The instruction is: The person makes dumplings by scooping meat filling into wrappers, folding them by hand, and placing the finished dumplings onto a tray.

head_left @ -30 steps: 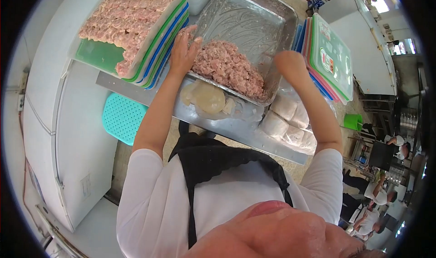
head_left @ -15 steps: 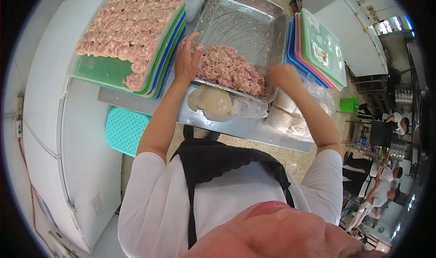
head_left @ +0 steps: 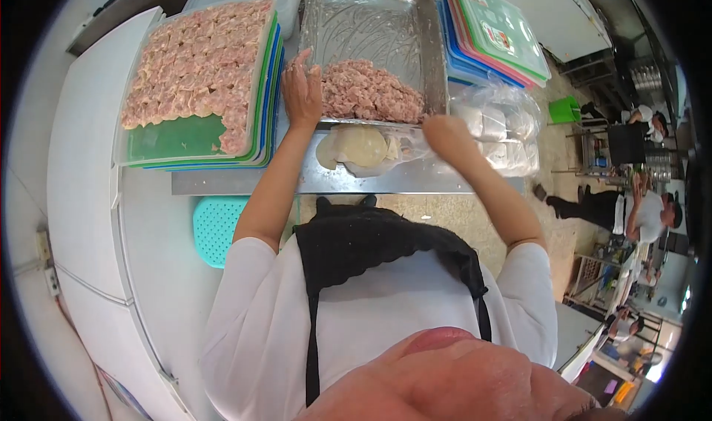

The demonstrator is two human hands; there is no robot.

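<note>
My left hand [head_left: 302,98] is raised at the left rim of the metal tray [head_left: 371,20]. Its thumb and fingers close around a small dumpling [head_left: 303,56] with pinkish filling, partly hidden. Chopped pink meat [head_left: 367,91] is heaped along the tray's near side. At the tray's near right corner, my right hand [head_left: 447,135] is curled like a fist and slightly blurred; whatever it grips is hidden. Between my hands, in front of the tray, lies a stack of pale round wrappers [head_left: 361,148] on plastic.
To the left, rows of dumplings fill most of a green-bottomed container [head_left: 174,139] on stacked trays. Coloured lids [head_left: 489,31] and bagged white packs [head_left: 504,135] stand to the right. A turquoise perforated stool [head_left: 220,232] is below the steel table [head_left: 259,181]. Several people work far right.
My view has turned slightly, shifting the table scene. My right hand has come from the tray's right rim towards me, to its near corner. My left hand stays beside the left rim.
</note>
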